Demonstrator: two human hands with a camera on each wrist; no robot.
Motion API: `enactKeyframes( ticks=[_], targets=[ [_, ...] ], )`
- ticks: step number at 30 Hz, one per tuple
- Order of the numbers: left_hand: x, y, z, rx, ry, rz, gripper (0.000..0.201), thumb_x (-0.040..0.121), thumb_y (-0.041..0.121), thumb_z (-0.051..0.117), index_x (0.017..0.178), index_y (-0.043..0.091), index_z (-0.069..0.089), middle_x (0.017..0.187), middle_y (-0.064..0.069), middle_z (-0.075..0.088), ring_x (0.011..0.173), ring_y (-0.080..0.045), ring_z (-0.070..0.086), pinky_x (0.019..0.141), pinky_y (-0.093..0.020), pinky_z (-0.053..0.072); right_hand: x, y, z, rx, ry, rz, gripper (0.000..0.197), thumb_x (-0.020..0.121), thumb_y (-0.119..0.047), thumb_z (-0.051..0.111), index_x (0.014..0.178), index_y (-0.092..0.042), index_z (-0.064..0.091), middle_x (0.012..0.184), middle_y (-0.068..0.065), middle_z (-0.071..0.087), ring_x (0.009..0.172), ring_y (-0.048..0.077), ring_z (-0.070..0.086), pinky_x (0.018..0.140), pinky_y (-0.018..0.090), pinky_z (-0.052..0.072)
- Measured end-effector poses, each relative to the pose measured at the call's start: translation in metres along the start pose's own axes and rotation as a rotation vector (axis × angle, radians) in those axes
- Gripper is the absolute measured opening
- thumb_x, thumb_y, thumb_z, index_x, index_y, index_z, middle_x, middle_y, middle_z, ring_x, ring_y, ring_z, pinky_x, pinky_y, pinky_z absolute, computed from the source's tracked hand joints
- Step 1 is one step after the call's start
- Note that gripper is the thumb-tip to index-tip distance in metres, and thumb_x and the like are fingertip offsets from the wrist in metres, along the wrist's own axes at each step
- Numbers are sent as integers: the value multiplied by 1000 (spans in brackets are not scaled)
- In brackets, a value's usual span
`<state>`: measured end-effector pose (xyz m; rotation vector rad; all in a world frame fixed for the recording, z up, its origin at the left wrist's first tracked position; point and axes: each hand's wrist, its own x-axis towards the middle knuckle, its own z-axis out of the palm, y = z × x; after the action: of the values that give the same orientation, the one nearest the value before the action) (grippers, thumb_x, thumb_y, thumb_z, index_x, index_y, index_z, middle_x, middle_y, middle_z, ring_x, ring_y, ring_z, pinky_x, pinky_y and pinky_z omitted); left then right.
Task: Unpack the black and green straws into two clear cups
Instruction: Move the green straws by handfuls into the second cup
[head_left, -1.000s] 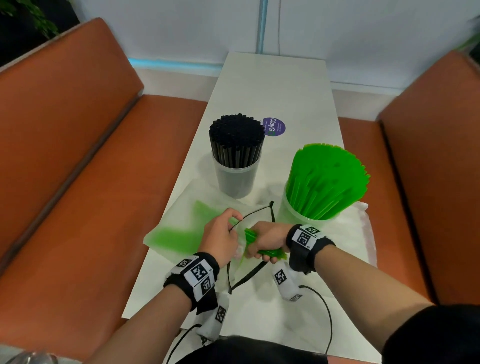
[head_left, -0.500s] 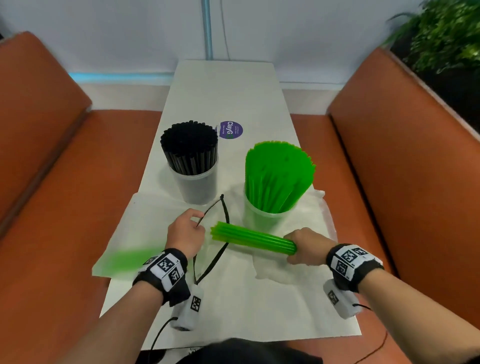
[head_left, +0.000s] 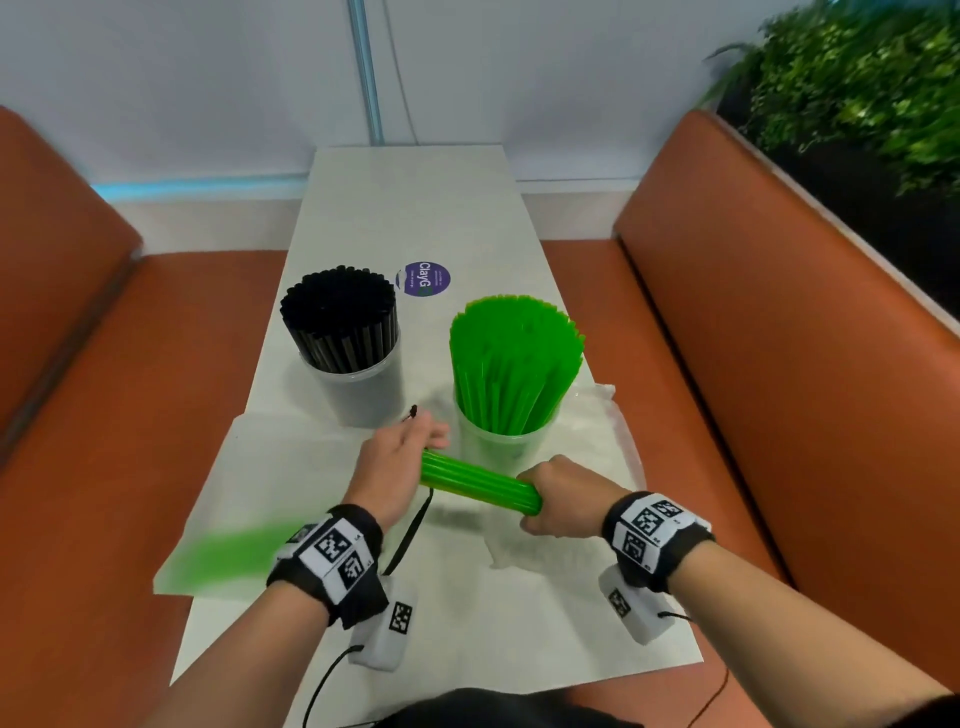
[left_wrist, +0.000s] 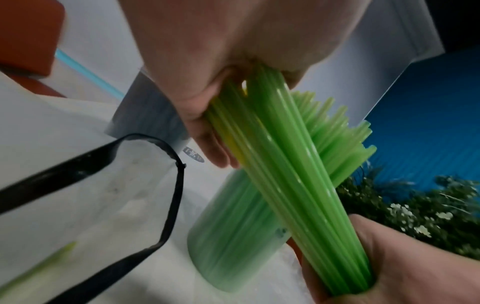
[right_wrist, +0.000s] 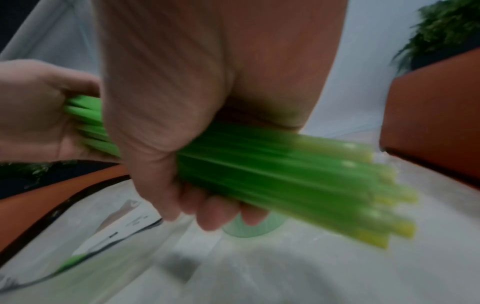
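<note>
My right hand (head_left: 558, 499) grips one end of a loose bundle of green straws (head_left: 478, 483), which lies level above the table. My left hand (head_left: 400, 462) cups and holds the other end; in the left wrist view the straw ends (left_wrist: 259, 127) run into its curled fingers (left_wrist: 215, 150). Just behind the bundle, a clear cup (head_left: 493, 449) is packed with upright green straws (head_left: 514, 358). Beside it on the left, another clear cup (head_left: 366, 389) holds black straws (head_left: 340, 317). More green straws (head_left: 234, 551) lie inside a translucent bag (head_left: 270, 457) at front left.
A black strap (head_left: 410, 525) of the bag loops under my left hand. Crumpled clear wrapping (head_left: 608, 431) lies right of the green cup. A purple sticker (head_left: 427, 279) marks the narrow white table (head_left: 415, 208). Orange benches (head_left: 753, 364) flank both sides.
My right hand has drawn the green bundle out of the bag and to the right. My left hand left the bag's mouth and now holds the bundle's left end. The head view turned right.
</note>
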<state>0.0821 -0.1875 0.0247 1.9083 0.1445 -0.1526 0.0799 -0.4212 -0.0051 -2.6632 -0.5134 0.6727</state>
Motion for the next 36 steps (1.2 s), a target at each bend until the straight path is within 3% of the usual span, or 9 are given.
enactKeyframes(
  ticks=[4, 7, 13, 16, 19, 24, 27, 30, 36],
  targets=[
    [0, -1, -9, -141, 169, -10, 48, 88, 57, 34, 91, 30, 73, 99, 4, 74, 100, -18, 68, 101, -42, 47, 6, -12, -4, 133, -4, 5, 11, 80, -27, 70, 81, -18, 63, 66, -3, 65, 48, 5, 63, 50, 20, 53],
    [-2, 11, -1, -156, 28, 71, 48, 95, 54, 36, 100, 24, 73, 101, -3, 75, 99, -27, 69, 100, -51, 48, 13, -33, -6, 275, -14, -44, 13, 80, -23, 73, 78, -16, 63, 56, -7, 63, 47, 5, 64, 48, 16, 49],
    [6, 38, -27, -492, 45, 184, 51, 90, 59, 42, 128, 30, 58, 124, -7, 68, 112, -33, 64, 95, -46, 51, 6, -57, -30, 729, -1, -130, 16, 86, -12, 72, 86, 1, 63, 72, 10, 67, 62, 19, 66, 69, 37, 57],
    [1, 39, -23, -452, -67, 200, 51, 91, 42, 49, 137, 20, 52, 125, -11, 65, 109, -33, 66, 93, -45, 54, -1, -77, -54, 977, 128, -260, 15, 89, -11, 69, 86, 2, 62, 68, 1, 68, 60, 15, 64, 67, 29, 56],
    [-12, 35, -9, -400, -267, 221, 60, 90, 46, 57, 143, 18, 47, 99, 8, 70, 97, -17, 69, 87, -34, 56, -4, -93, -76, 1084, 347, -343, 11, 89, -17, 70, 86, -7, 66, 73, 3, 68, 68, 17, 66, 70, 26, 54],
    [-24, 37, 3, -319, -414, 252, 62, 71, 55, 80, 117, 20, 61, 106, -5, 72, 99, -28, 70, 85, -41, 59, -3, -107, -91, 1383, 456, -419, 13, 88, -11, 69, 83, -2, 62, 69, 14, 60, 64, 26, 61, 66, 36, 54],
    [-23, 39, 15, -179, -361, 232, 26, 78, 26, 78, 97, 18, 62, 77, -6, 71, 69, -22, 71, 65, -38, 59, -1, -113, -89, 1518, 429, -405, 12, 86, -9, 71, 88, -3, 61, 71, 11, 59, 65, 26, 61, 66, 36, 55],
    [-21, 35, 19, -127, -353, 164, 13, 83, 23, 71, 82, 31, 61, 53, 0, 56, 43, -17, 53, 45, -28, 46, -2, -113, -94, 1583, 370, -358, 10, 86, -5, 70, 89, -7, 61, 70, 9, 60, 64, 24, 61, 66, 37, 54],
    [-20, 20, 11, -75, -466, 66, 14, 80, 30, 73, 91, 33, 66, 49, 4, 51, 42, -16, 44, 42, -25, 39, -10, -88, -136, 1694, 412, -320, 4, 87, -9, 68, 87, -13, 65, 70, 4, 59, 64, 20, 61, 69, 40, 54]
  ],
)
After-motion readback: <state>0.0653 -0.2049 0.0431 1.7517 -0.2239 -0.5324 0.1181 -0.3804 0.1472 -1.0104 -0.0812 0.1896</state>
